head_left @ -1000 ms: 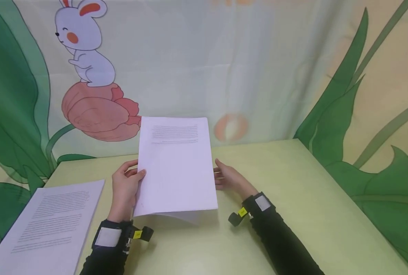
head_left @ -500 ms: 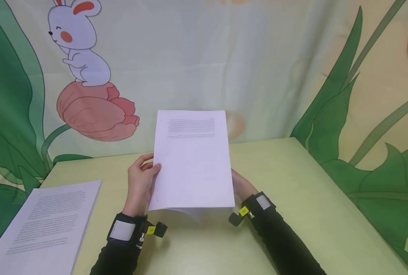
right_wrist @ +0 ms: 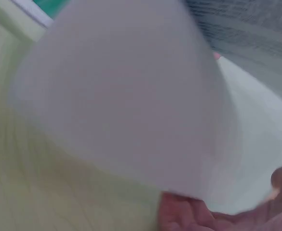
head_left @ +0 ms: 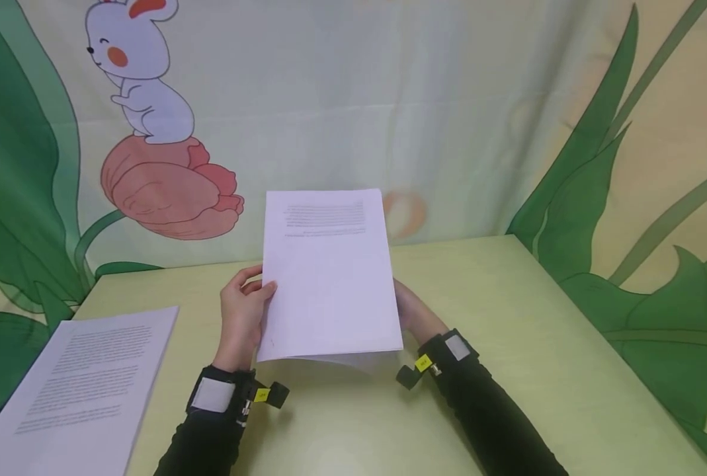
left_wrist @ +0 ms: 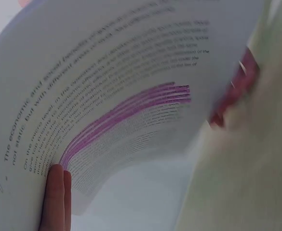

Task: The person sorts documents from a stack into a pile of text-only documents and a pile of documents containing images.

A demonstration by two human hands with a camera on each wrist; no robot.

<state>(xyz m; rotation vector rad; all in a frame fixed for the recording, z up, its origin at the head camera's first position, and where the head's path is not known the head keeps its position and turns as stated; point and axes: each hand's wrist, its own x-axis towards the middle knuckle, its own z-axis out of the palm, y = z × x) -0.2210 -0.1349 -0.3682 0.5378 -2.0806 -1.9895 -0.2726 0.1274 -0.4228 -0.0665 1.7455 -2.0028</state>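
Observation:
A sheaf of printed paper sheets [head_left: 329, 284] is held up over the table, its front page with a few text lines at the top. My left hand [head_left: 243, 317] grips its left edge, thumb on the front, other fingers behind. In the left wrist view, two left fingers [left_wrist: 56, 192] lie against a curved page with purple-highlighted lines [left_wrist: 126, 115]. My right hand [head_left: 415, 311] is partly hidden behind the sheaf's right edge. In the right wrist view, right fingertips [right_wrist: 184, 207] meet a blurred, bending sheet [right_wrist: 126, 96]; I cannot tell whether they grip it.
A second stack of printed pages [head_left: 85, 377] lies on the pale yellow table [head_left: 341, 430] at the left. Behind the table hangs a curtain [head_left: 305, 92] printed with a rabbit, flowers and leaves.
The left hand and the sheaf have shifted right and slightly up. My right hand, earlier apart with fingers visible beside the right edge, is now partly behind the sheaf.

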